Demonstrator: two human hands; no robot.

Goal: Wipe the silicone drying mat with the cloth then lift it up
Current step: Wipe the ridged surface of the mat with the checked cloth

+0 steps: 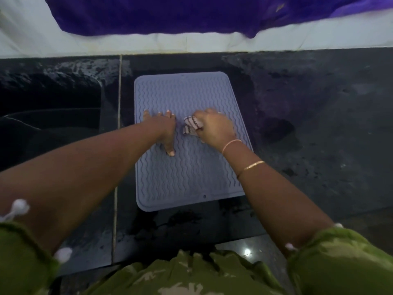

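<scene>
A grey-blue silicone drying mat (187,171) with wavy ridges lies flat on the dark stone counter (319,135). My left hand (163,128) presses flat on the mat's left middle, fingers spread and thumb pointing back toward me. My right hand (214,126) grips a bunched white cloth (191,125) with dark zigzag stitching and holds it down on the mat's right middle, just beside the left hand. Most of the cloth is hidden under the right hand.
A dark sink basin (49,116) opens to the left of the mat, beyond a metal seam. A white tiled wall (191,44) runs behind the counter with a purple fabric (170,13) hanging over it. The counter surface looks wet and mottled.
</scene>
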